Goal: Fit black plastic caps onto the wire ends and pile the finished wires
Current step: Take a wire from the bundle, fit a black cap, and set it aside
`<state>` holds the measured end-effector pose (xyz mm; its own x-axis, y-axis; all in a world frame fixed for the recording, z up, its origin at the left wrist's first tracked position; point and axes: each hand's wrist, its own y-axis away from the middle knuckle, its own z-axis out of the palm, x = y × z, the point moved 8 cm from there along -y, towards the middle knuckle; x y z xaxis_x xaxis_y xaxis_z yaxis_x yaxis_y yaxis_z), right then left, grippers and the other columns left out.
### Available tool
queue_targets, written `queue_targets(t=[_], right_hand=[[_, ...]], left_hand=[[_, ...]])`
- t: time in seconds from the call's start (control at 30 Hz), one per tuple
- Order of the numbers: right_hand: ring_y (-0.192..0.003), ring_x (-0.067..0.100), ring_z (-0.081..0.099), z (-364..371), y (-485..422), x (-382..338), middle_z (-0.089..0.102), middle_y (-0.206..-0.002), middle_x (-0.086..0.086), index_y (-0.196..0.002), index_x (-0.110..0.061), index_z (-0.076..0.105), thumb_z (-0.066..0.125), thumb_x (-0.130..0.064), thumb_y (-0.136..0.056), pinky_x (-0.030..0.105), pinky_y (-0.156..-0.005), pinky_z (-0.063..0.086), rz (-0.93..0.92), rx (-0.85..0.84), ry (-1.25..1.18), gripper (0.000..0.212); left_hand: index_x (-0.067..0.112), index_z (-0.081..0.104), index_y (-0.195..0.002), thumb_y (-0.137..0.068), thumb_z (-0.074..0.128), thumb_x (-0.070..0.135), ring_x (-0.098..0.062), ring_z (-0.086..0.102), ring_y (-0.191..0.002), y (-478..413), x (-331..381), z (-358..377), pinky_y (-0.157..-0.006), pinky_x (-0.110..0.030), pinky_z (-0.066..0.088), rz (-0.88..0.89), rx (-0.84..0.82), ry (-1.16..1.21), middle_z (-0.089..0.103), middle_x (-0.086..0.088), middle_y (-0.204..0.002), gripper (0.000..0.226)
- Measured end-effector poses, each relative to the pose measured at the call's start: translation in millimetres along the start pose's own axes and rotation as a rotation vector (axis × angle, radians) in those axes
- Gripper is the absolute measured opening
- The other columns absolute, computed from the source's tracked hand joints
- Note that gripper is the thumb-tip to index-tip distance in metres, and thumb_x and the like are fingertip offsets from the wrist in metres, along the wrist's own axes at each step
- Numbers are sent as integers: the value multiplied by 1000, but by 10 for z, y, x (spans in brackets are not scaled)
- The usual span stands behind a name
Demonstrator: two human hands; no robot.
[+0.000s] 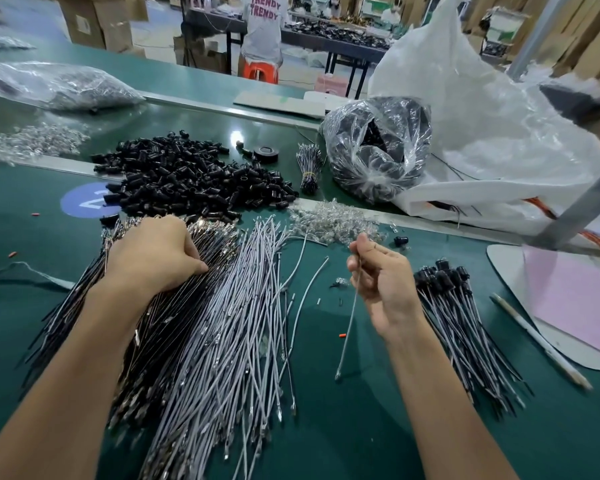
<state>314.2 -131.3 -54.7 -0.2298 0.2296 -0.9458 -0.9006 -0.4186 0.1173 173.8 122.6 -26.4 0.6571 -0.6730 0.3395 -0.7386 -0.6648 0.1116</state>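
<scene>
Our left hand (156, 258) lies on the black wires (167, 323), fingers curled, pinching strands | black caps (187, 178) heaped just beyond on the green table (21, 237) | grey wires (229, 323) fanned beside the black ones | right hand (383, 285) pinches a single wire (349, 327), its end hanging down | capped finished wires (465, 334) piled at far right.

The word TRENDY stands two times, in pink letters, on the back of a person's grey shirt (264, 29), far behind the bench (32, 233). A round blue sticker (80, 202) lies on the green bench, touching the left edge of the heap of black caps (194, 178). Its white mark looks like a 2.
</scene>
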Motion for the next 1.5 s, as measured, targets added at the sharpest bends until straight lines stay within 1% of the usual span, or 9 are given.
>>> queue_targets(t=[0.2, 0.4, 0.6, 0.87, 1.03, 1.2, 1.27, 1.37, 1.5], right_hand=[[-37, 4, 33, 7, 21, -10, 56, -55, 1, -76, -8, 64, 60, -22, -94, 14, -40, 23, -4, 8, 23, 23], [-39, 5, 35, 55, 20, -2, 57, -54, -1, -74, -11, 65, 61, -24, -93, 15, -42, 25, -14, -24, 89, 24], [-39, 6, 33, 127, 22, 28, 57, -53, -1, -68, -14, 66, 66, -33, -82, 16, -42, 25, -15, -67, 109, 23], [-41, 7, 35, 140, 29, 25, 57, -53, -1, -63, -18, 68, 65, -33, -82, 16, -42, 26, -15, -70, 121, 25], [-42, 8, 34, 131, 35, 20, 57, -53, -2, -69, -14, 66, 62, -28, -90, 17, -43, 26, -7, -55, 138, 26], [-42, 7, 35, 140, 40, 25, 57, -53, -2, -73, -12, 65, 61, -26, -93, 17, -44, 26, 1, -51, 159, 25], [-42, 7, 36, 136, 37, 28, 57, -53, -2, -73, -12, 65, 61, -26, -93, 17, -45, 26, 2, -46, 160, 25], [-42, 7, 36, 143, 43, 36, 57, -53, -2, -73, -12, 66, 61, -26, -94, 17, -45, 27, 5, -47, 168, 25], [-42, 6, 37, 144, 53, 33, 57, -53, -2, -73, -12, 65, 61, -27, -93, 16, -45, 27, 6, -48, 171, 25]], left_hand=[[34, 64, -66, -79, 78, 42, -21, 63, -82, 28, -14, -91, -80, -40, 55, 30, 35, 78, 69, 3, -80, 20], [32, 58, -59, -78, 78, 43, -36, 64, -84, 99, -795, -383, -82, -50, 54, -181, 275, 73, 68, -11, -84, 29], [28, 60, -58, -69, 66, 74, -31, 62, -75, 356, -953, -280, -75, -44, 55, -241, 260, 73, 65, -3, -70, 48], [31, 62, -56, -76, 81, 36, -31, 60, -83, 318, -770, -250, -73, -37, 51, -189, 225, 125, 68, -4, -78, 28], [34, 54, -55, -68, 87, 39, -31, 64, -86, 338, -776, -299, -73, -36, 51, -210, 270, 141, 71, -6, -78, 36], [34, 62, -50, -71, 84, 19, -24, 65, -81, 323, -771, -350, -70, -31, 49, -209, 267, 164, 66, 7, -61, 34], [35, 60, -50, -73, 82, 20, -28, 65, -85, 339, -761, -349, -76, -36, 53, -219, 264, 150, 70, 1, -68, 35], [35, 56, -57, -70, 86, 38, -34, 63, -96, 374, -705, -313, -84, -43, 54, -228, 205, 118, 73, -9, -87, 32], [34, 59, -58, -72, 85, 25, -31, 64, -96, 385, -639, -338, -90, -42, 52, -193, 216, 169, 74, -7, -83, 31]])
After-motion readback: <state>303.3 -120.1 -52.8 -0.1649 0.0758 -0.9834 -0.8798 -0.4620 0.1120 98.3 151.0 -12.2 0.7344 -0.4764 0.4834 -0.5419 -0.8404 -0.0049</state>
